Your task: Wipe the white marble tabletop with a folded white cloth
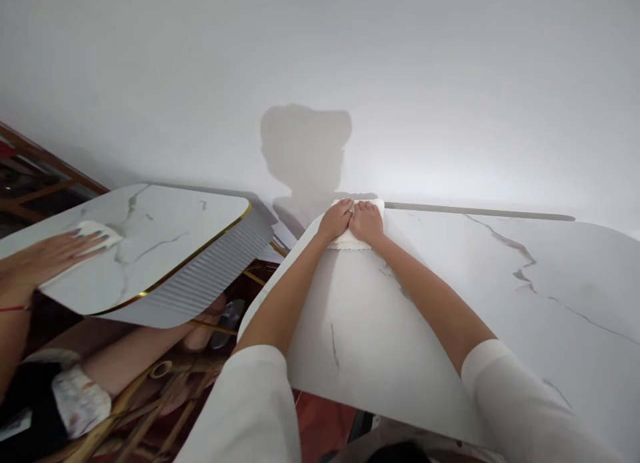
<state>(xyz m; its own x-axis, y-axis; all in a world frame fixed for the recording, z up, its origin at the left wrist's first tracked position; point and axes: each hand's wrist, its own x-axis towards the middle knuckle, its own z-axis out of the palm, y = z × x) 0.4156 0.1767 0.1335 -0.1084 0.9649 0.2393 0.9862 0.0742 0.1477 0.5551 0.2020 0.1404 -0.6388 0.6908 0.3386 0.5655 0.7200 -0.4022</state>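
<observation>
Both my arms stretch forward over a white marble-patterned table [360,329]. At its far edge, near the wall, a folded white cloth [351,242] lies on the top. My left hand [337,219] presses on the cloth's left part with its fingers curled. Right beside it, my right hand [367,221] is closed on the cloth's right part, the two hands touching. The hands cover the middle of the cloth.
At left, another person's hand [65,253] lies flat on a white cloth [107,233] on a smaller gold-trimmed marble-patterned table [165,223]. That person's legs and a wooden chair [135,419] are below. A white wall [450,103] stands behind both tables.
</observation>
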